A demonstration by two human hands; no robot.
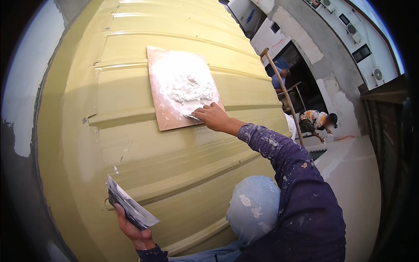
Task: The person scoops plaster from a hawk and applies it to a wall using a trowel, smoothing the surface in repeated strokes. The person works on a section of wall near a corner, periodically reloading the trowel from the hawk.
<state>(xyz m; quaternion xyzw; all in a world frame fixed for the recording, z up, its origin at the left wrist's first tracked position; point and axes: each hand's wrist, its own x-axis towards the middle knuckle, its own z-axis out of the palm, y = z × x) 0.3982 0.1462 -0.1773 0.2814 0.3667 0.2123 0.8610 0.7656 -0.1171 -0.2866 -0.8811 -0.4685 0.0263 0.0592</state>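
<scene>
My right hand [214, 117] is closed on a small putty knife [191, 116], mostly hidden by the fingers. Its blade rests at the near edge of a heap of wet white putty [190, 88]. The putty is spread over a square brown board [169, 121] that lies on yellow ribbed metal roofing [144, 150]. At the lower left, my left hand [134, 228] grips a wide, flat metal blade [130, 205], thumb along its edge. The blade is tilted and shows grey smears. My right sleeve is dark and spattered with white.
My knee [254, 209] in light blue cloth is bent close to the roofing. Beyond the roof's right edge a wooden pole [283, 94] leans. A co-worker in a patterned shirt [315, 118] bends down there, with another person [280, 78] farther back. A grey wall [323, 48] stands behind.
</scene>
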